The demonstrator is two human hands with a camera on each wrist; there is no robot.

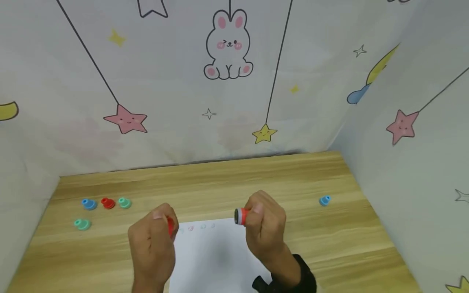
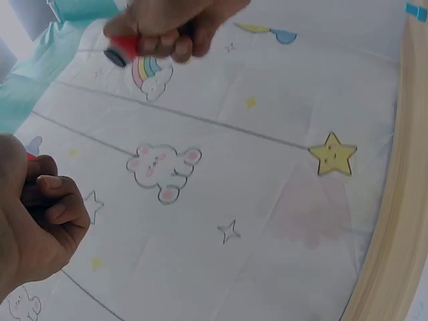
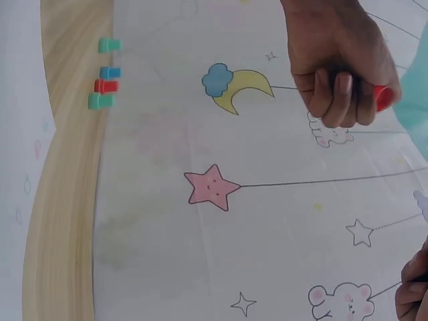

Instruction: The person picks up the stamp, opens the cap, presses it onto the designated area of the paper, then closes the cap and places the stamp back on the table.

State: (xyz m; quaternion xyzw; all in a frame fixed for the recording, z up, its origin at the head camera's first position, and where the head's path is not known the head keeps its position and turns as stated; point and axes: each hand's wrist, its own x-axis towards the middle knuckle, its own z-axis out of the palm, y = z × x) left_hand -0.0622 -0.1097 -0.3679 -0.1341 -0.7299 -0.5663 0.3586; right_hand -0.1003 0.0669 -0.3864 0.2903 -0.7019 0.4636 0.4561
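My right hand (image 1: 265,228) grips a small red cylinder (image 1: 241,216) with a pale band and a dark end, which sticks out past the thumb. Most of it is hidden in the fist, and its kind cannot be told. To the left, my left hand (image 1: 154,244) is curled round a red piece (image 1: 170,226); only a bit of red shows at the index finger. Both fists are apart, over the near part of the table. Below and between them lies a white sheet of paper (image 1: 220,252) with a row of small coloured marks along its top edge.
Several small flared pieces stand at the left: blue (image 1: 89,204), red (image 1: 108,203), green (image 1: 125,202) and another green one (image 1: 82,224). A blue piece (image 1: 325,200) lies at the right. Patterned cloth walls (image 1: 176,93) surround the wooden table (image 1: 348,244).
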